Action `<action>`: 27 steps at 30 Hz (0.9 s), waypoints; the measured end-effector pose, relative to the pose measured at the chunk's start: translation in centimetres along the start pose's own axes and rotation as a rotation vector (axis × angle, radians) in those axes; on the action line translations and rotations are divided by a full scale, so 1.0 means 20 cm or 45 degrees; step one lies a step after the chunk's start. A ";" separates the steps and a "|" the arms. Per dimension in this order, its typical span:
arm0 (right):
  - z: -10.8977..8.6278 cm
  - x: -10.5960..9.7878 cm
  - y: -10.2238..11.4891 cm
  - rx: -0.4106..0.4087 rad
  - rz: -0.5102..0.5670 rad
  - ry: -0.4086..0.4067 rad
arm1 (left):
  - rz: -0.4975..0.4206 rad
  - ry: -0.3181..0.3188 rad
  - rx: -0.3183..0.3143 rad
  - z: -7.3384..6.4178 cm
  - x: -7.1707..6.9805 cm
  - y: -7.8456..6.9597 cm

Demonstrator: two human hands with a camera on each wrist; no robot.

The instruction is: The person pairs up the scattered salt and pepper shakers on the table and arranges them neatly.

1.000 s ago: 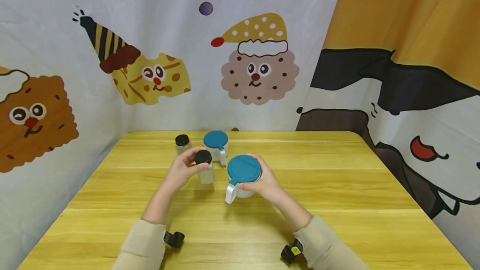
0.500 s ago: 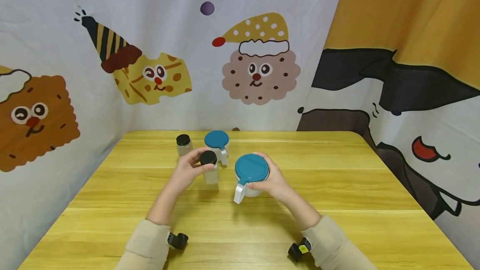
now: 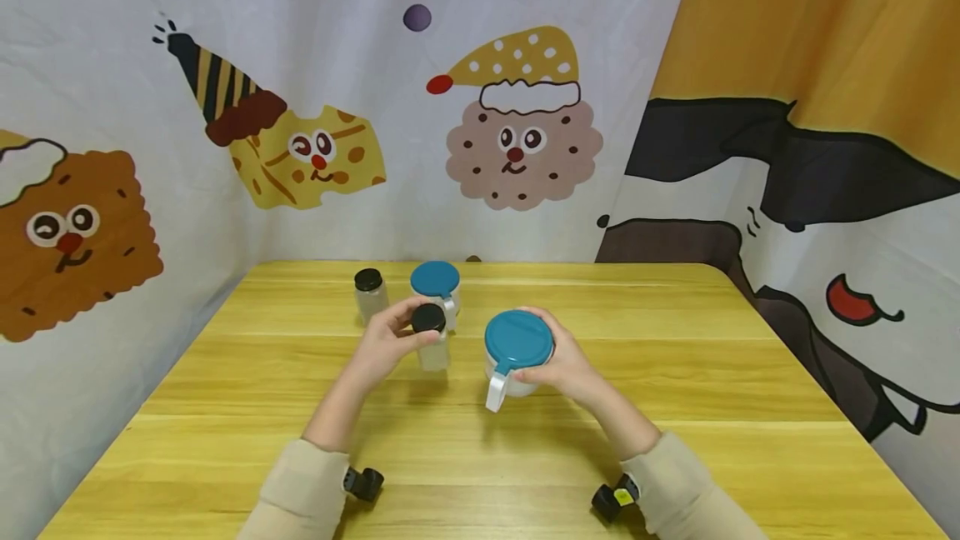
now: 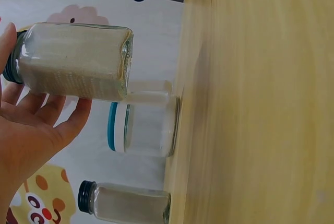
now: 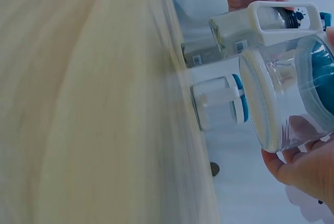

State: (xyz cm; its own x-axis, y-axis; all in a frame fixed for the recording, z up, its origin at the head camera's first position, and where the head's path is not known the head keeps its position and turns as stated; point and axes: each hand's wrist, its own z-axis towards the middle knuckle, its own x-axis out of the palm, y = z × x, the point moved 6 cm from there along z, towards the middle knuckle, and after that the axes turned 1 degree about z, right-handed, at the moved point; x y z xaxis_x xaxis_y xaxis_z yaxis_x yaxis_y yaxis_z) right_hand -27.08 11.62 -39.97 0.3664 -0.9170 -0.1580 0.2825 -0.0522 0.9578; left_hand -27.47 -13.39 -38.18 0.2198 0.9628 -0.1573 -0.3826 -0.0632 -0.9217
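My left hand (image 3: 382,348) grips a square glass spice jar (image 3: 432,352) near its black lid, thumb on one side and fingers on the other. In the left wrist view this jar (image 4: 78,59) is raised off the table, with pale contents. My right hand (image 3: 566,367) holds a clear seasoning pot (image 3: 517,342) round its side. It has a blue lid and a white handle (image 3: 496,392) that points toward me. The right wrist view shows this pot (image 5: 282,85) lifted, its base clear of the tabletop.
Behind my left hand, a second black-lidded jar (image 3: 372,302) stands on the wooden table (image 3: 712,357). Beside it stands another blue-lidded pot (image 3: 435,279), partly covered by the held jar and hand. A cartoon-printed curtain (image 3: 405,223) hangs round the table's back and sides.
Both hands have shifted to the right, carrying the jar and the pot. The gap between the two held things has widened slightly. The jar and pot at the back stay in place.
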 end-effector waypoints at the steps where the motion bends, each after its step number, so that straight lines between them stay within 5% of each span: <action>1: 0.00 -0.01 0.00 -0.004 -0.005 0.001 | -0.010 0.009 0.002 0.00 0.01 0.00; 27: -0.07 -0.17 0.02 -0.091 -0.002 0.075 | -0.046 0.074 -0.006 0.03 0.15 0.00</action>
State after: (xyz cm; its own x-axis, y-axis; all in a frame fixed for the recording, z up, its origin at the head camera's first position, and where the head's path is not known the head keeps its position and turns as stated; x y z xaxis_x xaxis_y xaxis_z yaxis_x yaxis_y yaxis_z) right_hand -27.03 15.17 -39.47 0.4170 -0.8919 -0.1751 0.3451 -0.0229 0.9383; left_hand -27.36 -10.43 -38.45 0.2847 0.9477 -0.1443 -0.3696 -0.0303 -0.9287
